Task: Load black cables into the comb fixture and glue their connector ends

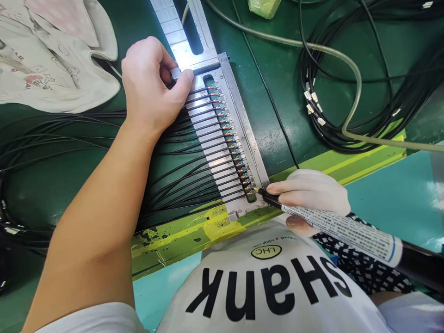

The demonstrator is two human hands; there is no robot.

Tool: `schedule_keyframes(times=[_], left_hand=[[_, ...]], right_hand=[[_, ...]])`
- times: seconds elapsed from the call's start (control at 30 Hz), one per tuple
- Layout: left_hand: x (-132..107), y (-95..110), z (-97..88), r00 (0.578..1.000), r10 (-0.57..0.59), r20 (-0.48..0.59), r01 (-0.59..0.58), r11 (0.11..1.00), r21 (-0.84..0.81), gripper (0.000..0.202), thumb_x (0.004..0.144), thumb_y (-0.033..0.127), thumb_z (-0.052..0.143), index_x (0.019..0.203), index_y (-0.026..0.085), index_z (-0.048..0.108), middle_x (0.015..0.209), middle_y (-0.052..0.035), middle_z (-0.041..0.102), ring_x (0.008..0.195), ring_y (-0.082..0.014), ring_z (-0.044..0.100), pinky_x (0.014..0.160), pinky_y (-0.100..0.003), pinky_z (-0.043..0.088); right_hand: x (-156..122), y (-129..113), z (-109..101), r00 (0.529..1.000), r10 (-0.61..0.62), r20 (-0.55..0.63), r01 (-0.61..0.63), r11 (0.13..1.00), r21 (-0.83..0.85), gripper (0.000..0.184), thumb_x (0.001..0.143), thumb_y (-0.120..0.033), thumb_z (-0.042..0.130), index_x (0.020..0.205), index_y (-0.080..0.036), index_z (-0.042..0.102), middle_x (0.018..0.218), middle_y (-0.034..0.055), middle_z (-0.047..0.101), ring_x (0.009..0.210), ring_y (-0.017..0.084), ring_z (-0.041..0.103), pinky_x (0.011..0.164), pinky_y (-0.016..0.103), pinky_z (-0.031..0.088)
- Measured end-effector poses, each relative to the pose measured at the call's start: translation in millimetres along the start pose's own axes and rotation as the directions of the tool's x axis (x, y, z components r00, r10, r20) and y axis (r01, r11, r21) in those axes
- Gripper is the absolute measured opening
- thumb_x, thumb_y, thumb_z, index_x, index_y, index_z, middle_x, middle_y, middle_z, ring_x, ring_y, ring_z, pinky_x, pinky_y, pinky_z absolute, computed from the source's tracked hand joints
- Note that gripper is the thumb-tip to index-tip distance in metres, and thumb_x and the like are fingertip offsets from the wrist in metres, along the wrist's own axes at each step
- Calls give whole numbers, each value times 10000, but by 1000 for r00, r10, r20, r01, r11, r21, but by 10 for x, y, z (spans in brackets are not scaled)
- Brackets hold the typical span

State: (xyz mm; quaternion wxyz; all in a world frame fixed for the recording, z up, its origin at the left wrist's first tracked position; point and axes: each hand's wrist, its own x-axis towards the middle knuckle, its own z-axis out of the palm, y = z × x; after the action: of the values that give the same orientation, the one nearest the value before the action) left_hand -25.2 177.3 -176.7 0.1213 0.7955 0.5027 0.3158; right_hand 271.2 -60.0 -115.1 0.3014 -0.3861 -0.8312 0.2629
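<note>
A long metal fixture (243, 125) lies slanted on the green bench, with several black cables (173, 171) clamped side by side in its slots, their small orange-green ends (233, 145) lined up in a row. My left hand (151, 83), bare, is closed in a pinch on a small metal tab (175, 72) at the fixture's far end. My right hand (312, 192), in a white glove, grips a black marker pen (347, 229) with a printed white barrel; its tip touches the near end of the row of cable ends.
A white patterned cloth (52, 51) lies at the far left. A coil of black cables with metal tips (347, 115) and a beige hose (354, 78) lie at the right. Yellow-green tape (194, 231) marks the bench's near edge. A metal rail (173, 23) runs on beyond the fixture.
</note>
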Motion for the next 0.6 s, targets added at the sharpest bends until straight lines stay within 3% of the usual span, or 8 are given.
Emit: schedule_keyframes(times=[0.27, 0.43, 0.6], left_hand=[[10, 6, 3, 1000, 1, -9, -1, 1000, -13, 284, 785, 193, 752, 782, 237, 472, 752, 7, 467, 705, -156, 432, 770, -385, 377], [11, -3, 2, 999, 33, -13, -33, 999, -27, 264, 793, 204, 732, 780, 240, 471, 750, 1, 468, 725, -170, 444, 766, -383, 371], [20, -8, 1, 999, 38, -17, -38, 999, -24, 274, 771, 183, 736, 780, 238, 468, 742, 3, 468, 728, -169, 445, 764, -368, 370]], right_hand=[[29, -21, -5, 994, -32, -106, 45, 992, 114, 249, 1039, -468, 544, 1044, -247, 659, 1049, 84, 785, 803, 161, 743, 649, 314, 584], [65, -33, -12, 994, -55, -96, 67, 990, 123, 224, 1040, -396, 537, 1021, -203, 650, 1026, 117, 784, 788, 174, 736, 647, 326, 568], [59, -38, -29, 996, -48, -71, 56, 992, 115, 187, 1018, -398, 567, 1043, -231, 648, 1051, 95, 780, 799, 162, 733, 663, 310, 568]])
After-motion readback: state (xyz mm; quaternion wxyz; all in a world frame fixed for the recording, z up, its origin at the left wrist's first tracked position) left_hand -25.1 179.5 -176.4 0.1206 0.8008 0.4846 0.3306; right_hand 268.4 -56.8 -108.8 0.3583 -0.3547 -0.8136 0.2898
